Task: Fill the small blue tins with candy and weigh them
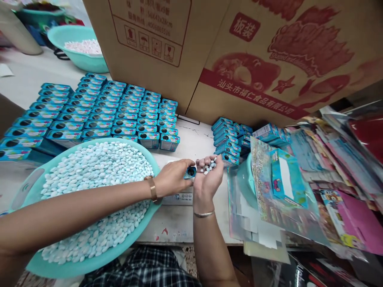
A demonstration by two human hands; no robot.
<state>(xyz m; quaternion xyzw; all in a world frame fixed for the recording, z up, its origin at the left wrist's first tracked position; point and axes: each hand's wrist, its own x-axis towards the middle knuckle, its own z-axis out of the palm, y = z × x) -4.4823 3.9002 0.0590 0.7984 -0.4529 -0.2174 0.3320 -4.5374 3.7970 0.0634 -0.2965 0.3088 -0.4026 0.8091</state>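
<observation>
Basin (89, 266) of candies (95, 167) up front; left hand (172, 178) pinches a small box (190, 172), right hand (208, 181) lies cupped open under a handful (209, 165). Mid-fill I'd say, next needs steady aim.

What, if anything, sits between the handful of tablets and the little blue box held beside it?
Nothing visible: the left hand holds the blue box right against the right hand cupping the tablets.

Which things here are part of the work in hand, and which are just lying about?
In use: left hand gripping a small box; right hand cupping candies; near basin full of candies; rows of boxes.
Lying about: cartons; printed sheets; far basin.
</observation>
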